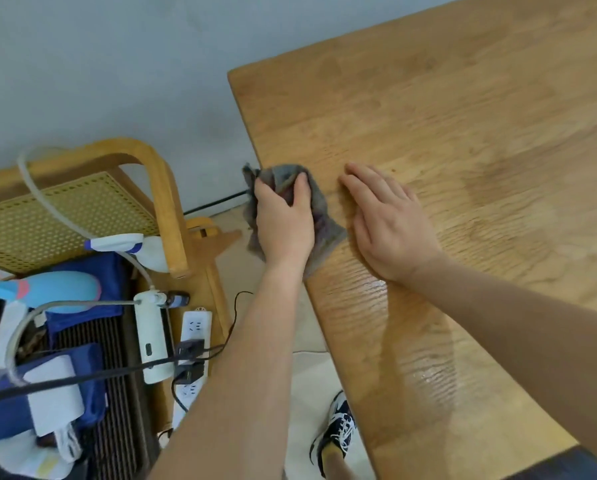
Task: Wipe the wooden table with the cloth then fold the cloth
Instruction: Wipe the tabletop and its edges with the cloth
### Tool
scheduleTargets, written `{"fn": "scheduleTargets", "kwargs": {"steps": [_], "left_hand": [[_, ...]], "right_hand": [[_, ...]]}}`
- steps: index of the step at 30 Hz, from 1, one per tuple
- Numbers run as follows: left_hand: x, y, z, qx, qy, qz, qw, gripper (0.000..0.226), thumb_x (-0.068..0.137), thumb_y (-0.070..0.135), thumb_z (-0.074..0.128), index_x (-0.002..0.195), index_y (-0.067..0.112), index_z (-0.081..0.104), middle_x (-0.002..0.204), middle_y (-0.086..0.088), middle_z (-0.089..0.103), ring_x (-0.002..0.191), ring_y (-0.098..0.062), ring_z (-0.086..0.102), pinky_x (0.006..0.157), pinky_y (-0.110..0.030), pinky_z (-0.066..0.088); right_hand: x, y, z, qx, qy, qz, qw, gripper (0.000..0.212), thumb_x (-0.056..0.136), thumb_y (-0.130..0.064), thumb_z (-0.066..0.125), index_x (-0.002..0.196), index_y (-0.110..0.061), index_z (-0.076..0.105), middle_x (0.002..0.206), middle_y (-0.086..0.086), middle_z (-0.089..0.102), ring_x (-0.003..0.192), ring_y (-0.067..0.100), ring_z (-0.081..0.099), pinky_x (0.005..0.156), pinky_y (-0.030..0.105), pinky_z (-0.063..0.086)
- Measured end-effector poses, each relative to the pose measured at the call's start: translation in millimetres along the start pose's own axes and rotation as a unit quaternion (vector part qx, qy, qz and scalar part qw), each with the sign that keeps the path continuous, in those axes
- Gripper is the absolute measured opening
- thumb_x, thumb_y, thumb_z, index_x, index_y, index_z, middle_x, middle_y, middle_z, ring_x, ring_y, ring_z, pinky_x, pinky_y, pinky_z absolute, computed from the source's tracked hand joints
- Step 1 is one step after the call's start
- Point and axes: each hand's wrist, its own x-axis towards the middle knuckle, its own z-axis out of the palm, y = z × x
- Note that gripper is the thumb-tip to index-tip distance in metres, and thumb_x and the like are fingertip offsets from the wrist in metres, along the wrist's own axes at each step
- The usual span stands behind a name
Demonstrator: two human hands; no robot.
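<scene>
A grey cloth (319,216) lies bunched on the left edge of the wooden table (463,133), partly hanging over the side. My left hand (285,220) grips the cloth from above, fingers curled into it at the table's edge. Just to the right of the cloth, my right hand (390,223) rests flat on the tabletop with fingers spread, holding nothing. The wood near my forearms shines with damp streaks.
A wooden chair (165,202) with a cane back stands left of the table, piled with a spray bottle (130,245), blue fabric and cables. Two power strips (193,341) lie by it. My shoe (338,427) is on the pale floor below the table's edge.
</scene>
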Motion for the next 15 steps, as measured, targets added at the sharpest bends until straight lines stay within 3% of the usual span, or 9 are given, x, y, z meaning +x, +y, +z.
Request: {"fn": "scheduleTargets", "kwargs": {"steps": [3,6,10,15], "left_hand": [[-70,-25,0,-0.035,-0.006,0.049,0.998,0.047,0.091,0.046,0.053,0.13,0.022,0.04,0.124,0.005,0.056,0.112,-0.009,0.054,0.097,-0.029,0.045],[-103,-33,-2,-0.025,-0.019,0.051,0.998,0.047,0.091,0.047,0.053,0.128,0.022,0.04,0.12,0.006,0.055,0.108,-0.008,0.054,0.091,-0.025,0.045],[-59,-17,-2,-0.018,-0.015,0.014,1.0,0.037,0.092,0.045,0.054,0.115,0.017,0.045,0.111,0.006,0.057,0.104,-0.013,0.056,0.087,-0.028,0.044],[-7,5,1,0.034,0.021,-0.02,0.999,0.053,0.093,0.05,0.048,0.125,0.009,0.046,0.122,-0.006,0.057,0.106,-0.022,0.054,0.092,-0.033,0.043]], "right_hand": [[-4,3,0,-0.018,-0.001,-0.013,1.0,0.053,0.093,-0.023,0.035,0.143,-0.01,0.043,0.154,0.006,0.037,0.142,0.026,0.032,0.108,0.044,0.031],[-5,3,0,-0.021,-0.01,-0.014,1.0,0.054,0.092,-0.022,0.035,0.144,-0.009,0.041,0.154,0.008,0.036,0.142,0.027,0.03,0.11,0.044,0.028],[-3,4,1,-0.018,0.002,-0.017,1.0,0.058,0.089,-0.027,0.031,0.142,-0.008,0.045,0.15,0.009,0.041,0.138,0.03,0.034,0.108,0.046,0.031],[-5,2,3,-0.025,0.021,-0.015,0.999,0.056,0.087,-0.026,0.031,0.138,-0.011,0.048,0.146,0.006,0.044,0.133,0.028,0.039,0.101,0.044,0.033]]}}
